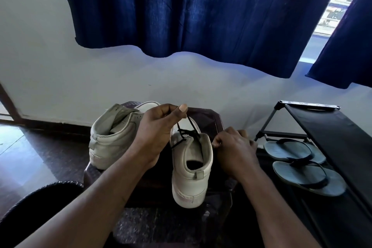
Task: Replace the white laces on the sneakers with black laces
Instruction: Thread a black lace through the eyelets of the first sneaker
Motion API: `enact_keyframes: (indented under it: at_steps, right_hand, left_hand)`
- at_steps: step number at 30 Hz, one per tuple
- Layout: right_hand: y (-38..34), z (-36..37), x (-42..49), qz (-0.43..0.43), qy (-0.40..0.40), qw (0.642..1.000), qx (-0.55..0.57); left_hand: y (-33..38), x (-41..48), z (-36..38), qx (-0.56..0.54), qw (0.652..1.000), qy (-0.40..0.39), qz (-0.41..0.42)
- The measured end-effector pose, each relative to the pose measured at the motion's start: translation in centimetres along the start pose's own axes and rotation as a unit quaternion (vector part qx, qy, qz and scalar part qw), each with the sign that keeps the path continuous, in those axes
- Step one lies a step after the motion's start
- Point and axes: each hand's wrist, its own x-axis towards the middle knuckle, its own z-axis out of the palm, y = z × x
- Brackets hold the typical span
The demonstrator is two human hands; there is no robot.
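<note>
Nearest to you, the laced sneaker (pixel 191 169) stands heel-first between your two hands on the dark stool (pixel 211 119), its heel overhanging the front edge. Your right hand (pixel 234 146) sits low, just beside the right side of this sneaker's collar, with fingers curled and thumb against forefinger. Whether it pinches a lace end cannot be told from this view. Your left hand (pixel 159 127) is raised above and just left of the collar, thumb and fingers pinching one end of the black lace (pixel 190 126), which runs down taut from the thumb to the top eyelets. Black crossings show at the top of the tongue, while the lower eyelets are hidden behind the collar. Judge this sneaker as close to fully laced, with the tightening or tying of the ends left. The second sneaker (pixel 112 137) lies just beyond and left of your left hand, partly behind it, and no lace of either colour shows on it, so treat it as probably not yet laced. No white laces are in view. To the right of your right hand, a black shoe rack (pixel 332 127) holds grey sandals (pixel 296 152). Farthest off, a blue curtain (pixel 191 10) hangs above both hands.
</note>
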Motion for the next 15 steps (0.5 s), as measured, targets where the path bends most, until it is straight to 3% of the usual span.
enact_keyframes:
  at_steps: [2,7,9,11,13,15]
  right_hand:
    - [0.6,0.2,0.2,-0.002,-0.011,0.999,0.047]
    - [0.2,0.1,0.5,-0.143,0.065,0.970,0.185]
    - [-0.5,0.0,0.2,-0.134,0.083,0.969,0.191]
    - [-0.7,0.2,-0.1,-0.105,0.091,0.980,0.143]
    - [-0.2,0.3,0.1,-0.067,0.095,0.993,0.011]
    - [0.3,0.2,0.1,0.002,0.044,0.997,-0.066]
  left_hand:
    - [-0.1,0.0,0.0,0.002,1.000,0.003,-0.002]
    - [-0.1,0.1,0.2,0.006,1.000,-0.002,-0.009]
    - [0.0,0.0,0.4,0.016,1.000,-0.003,-0.006]
    - [-0.3,0.0,0.5,0.029,0.999,-0.005,-0.015]
    - [-0.7,0.1,0.3,0.049,0.998,-0.003,-0.034]
    - [-1.2,0.1,0.0,0.075,0.996,-0.004,-0.056]
